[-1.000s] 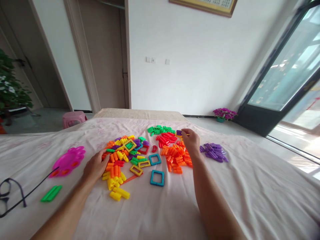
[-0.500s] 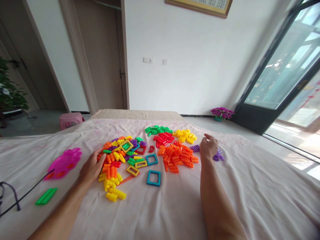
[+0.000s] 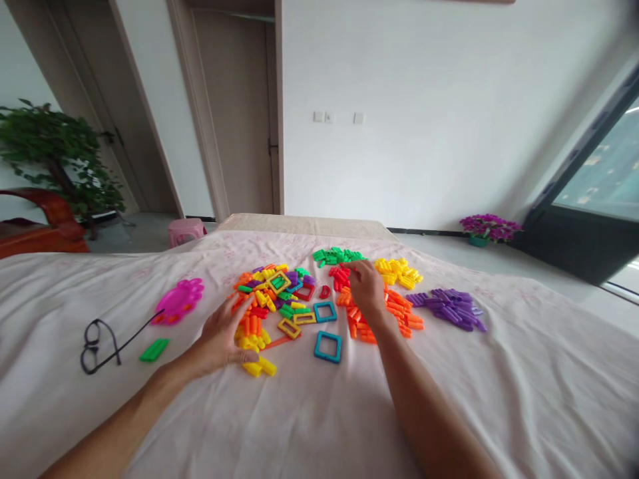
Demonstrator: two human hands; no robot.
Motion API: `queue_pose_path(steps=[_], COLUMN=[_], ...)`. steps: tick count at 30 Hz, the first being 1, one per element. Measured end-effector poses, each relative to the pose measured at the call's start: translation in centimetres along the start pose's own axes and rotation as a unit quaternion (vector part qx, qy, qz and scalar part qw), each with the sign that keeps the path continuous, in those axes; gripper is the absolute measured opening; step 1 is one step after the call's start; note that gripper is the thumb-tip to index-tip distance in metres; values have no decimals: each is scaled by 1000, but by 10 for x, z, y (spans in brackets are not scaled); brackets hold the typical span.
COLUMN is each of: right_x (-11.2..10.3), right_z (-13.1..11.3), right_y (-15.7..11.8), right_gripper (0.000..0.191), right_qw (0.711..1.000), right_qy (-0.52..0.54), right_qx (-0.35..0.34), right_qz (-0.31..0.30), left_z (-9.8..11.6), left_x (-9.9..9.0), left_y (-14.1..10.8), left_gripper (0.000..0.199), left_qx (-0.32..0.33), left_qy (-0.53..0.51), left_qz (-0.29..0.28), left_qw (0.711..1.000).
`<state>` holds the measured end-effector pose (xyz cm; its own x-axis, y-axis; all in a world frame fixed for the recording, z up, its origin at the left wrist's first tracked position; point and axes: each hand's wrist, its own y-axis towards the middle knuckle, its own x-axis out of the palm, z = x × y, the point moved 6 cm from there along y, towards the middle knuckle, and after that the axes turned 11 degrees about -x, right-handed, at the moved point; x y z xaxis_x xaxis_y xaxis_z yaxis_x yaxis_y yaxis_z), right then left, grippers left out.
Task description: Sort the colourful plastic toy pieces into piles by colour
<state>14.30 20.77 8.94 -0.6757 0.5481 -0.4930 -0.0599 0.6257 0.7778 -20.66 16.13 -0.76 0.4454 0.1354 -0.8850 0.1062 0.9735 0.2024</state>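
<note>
My left hand (image 3: 224,339) rests at the near left side of a mixed pile of plastic building pieces (image 3: 264,293). Its fingers are spread, with the thumb by two yellow pieces (image 3: 259,366). My right hand (image 3: 367,289) is above the red pieces (image 3: 335,276) and the orange pieces (image 3: 359,322). Its fingers are bent together and point left; whatever they may hold is hidden. Around it lie piles of green pieces (image 3: 339,256), yellow pieces (image 3: 399,273) and purple pieces (image 3: 452,308). Blue square frames (image 3: 327,346) and yellow rectangular frames (image 3: 289,328) lie between the hands.
On the cloth (image 3: 299,426) at the left are a pink paw-shaped tray (image 3: 177,303), dark-framed glasses (image 3: 94,342) and a green piece (image 3: 154,350). Beyond the table stand a pink stool (image 3: 186,231), a potted plant (image 3: 64,159) and purple flowers (image 3: 492,227).
My right hand has moved left from the purple pile to above the red and orange ones. My left hand has spread its fingers and come nearer. The view has turned left.
</note>
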Motion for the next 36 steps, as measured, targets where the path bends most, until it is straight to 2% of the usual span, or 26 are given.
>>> queue_pose_path(steps=[3, 7, 10, 14, 19, 22, 25, 28, 30, 33, 36], right_x=[33, 63, 74, 83, 91, 93, 94, 97, 102, 114, 124], right_z=[-29, -53, -61, -66, -76, -84, -94, -109, -117, -122, -122], right_y=[-12, -33, -45, -57, -66, -67, -66, -68, -71, -75, -75], right_gripper=[32, 32, 33, 31, 31, 28, 27, 31, 37, 44, 40], right_qw=[994, 975, 966, 958, 957, 957, 954, 943, 934, 922, 917], right_qy=[34, 34, 23, -4, -18, -8, 15, 53, 60, 42, 26], right_qx=[-40, -72, -81, -86, -105, -133, -150, -183, -204, -215, -209], right_qz=[-91, -207, -245, -273, -269, -259, -260, -273, -288, -318, -339], left_z=[13, 30, 41, 52, 53, 36, -1, -44, -65, -76, -70], left_x=[12, 23, 22, 17, 6, -10, -24, -28, -25, -13, -5], left_y=[-25, -31, -15, 14, 42, 47, 46, 38, 34, 35, 41], left_gripper=[123, 102, 86, 74, 67, 56, 50, 51, 50, 46, 44], left_qx=[29, 34, 35, 35, 10, -20, -93, -173, -212, -236, -221], left_qy=[47, 54, 41, 32, 27, -4, -9, 28, 23, 18, 34], left_qz=[3, 66, 128, 176, 220, 266, 291, 287, 265, 210, 169], left_qw=[998, 996, 990, 983, 975, 964, 952, 942, 940, 949, 960])
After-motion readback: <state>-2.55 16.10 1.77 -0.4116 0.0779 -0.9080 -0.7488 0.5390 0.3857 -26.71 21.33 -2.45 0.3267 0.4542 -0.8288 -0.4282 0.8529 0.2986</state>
